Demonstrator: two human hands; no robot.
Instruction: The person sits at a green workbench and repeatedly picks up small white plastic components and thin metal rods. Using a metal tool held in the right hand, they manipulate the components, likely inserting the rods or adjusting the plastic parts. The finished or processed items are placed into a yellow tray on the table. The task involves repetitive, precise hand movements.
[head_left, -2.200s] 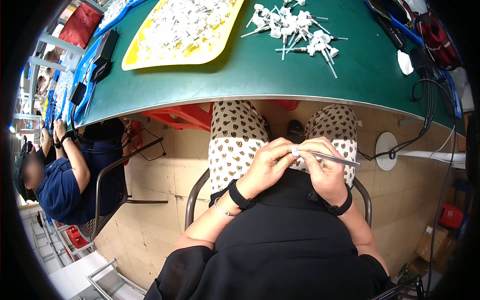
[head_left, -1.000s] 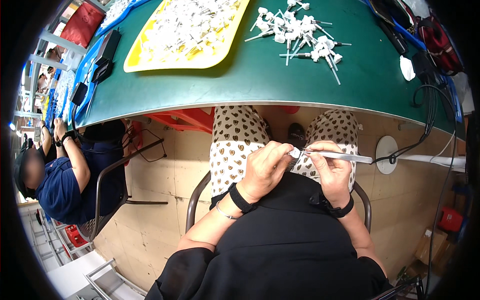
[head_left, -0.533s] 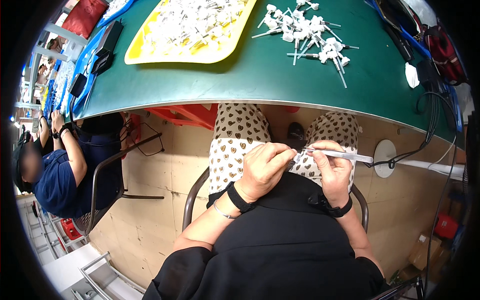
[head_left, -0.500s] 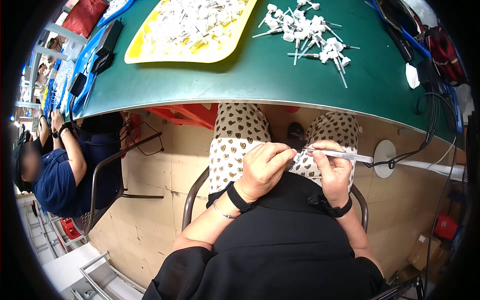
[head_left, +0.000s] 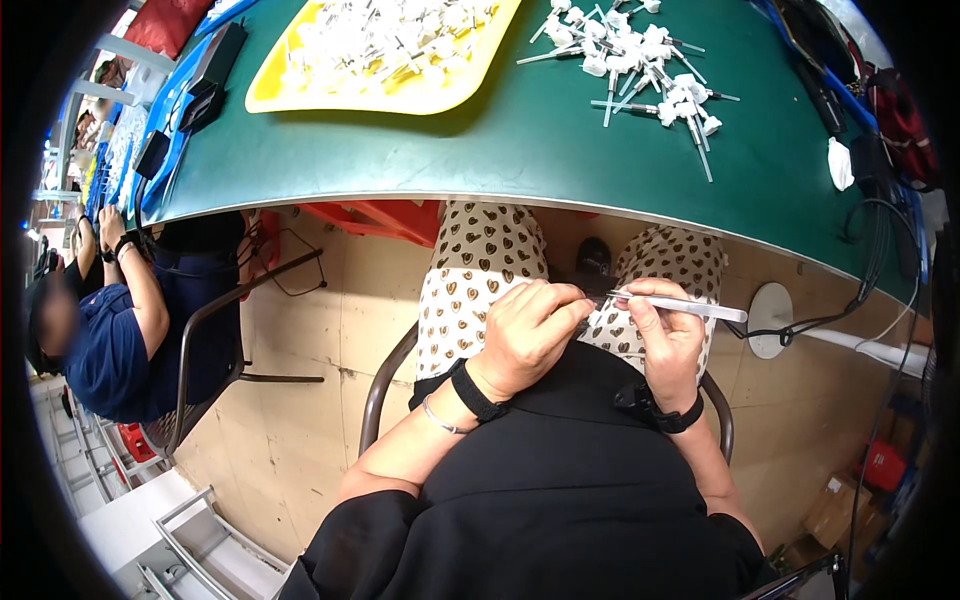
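Over my lap, my right hand (head_left: 664, 328) is closed around metal tweezers (head_left: 690, 306), their tips pointing left toward my other hand. My left hand (head_left: 532, 328) is closed in a pinch close to those tips; whatever sits between its fingers is too small and hidden to name. Beyond my hands, on the green table (head_left: 330, 160), lies a loose heap of white plastic pieces with thin tubes (head_left: 655, 60). A yellow tray (head_left: 400, 105) to its left is piled with more such pieces.
The table's near edge runs just past my knees. Black cables (head_left: 870, 250) hang at the right edge beside a dark red bag (head_left: 900, 125). A black box-shaped device (head_left: 212, 75) stands at the left. Further left, another person (head_left: 115, 340) sits on a chair.
The view has shifted slightly, so the heap of pieces appears a little further right and lower. Both hands keep nearly the same pose, with the tweezers still in the right one.
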